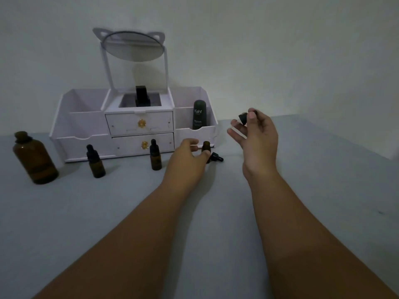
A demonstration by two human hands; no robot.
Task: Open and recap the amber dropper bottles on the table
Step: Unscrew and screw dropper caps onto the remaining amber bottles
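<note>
Two small amber dropper bottles stand capped on the table, one on the left [96,164] and one in the middle [155,158]. A third small amber bottle [206,145] stands uncapped in front of the organizer. My left hand [186,158] wraps around it, with the thumb across its front. Just right of it a black dropper cap [217,157] lies on its side on the table. My right hand [255,137] is raised above the table to the right and pinches another black dropper cap [243,117] between thumb and fingertips.
A large amber bottle [34,158] stands at the far left. Against the wall sits a white drawer organizer [140,124] with a round mirror [132,47], a dark Kahf bottle [199,114] and a black bottle [142,97]. Grey table [216,223] lies around my forearms.
</note>
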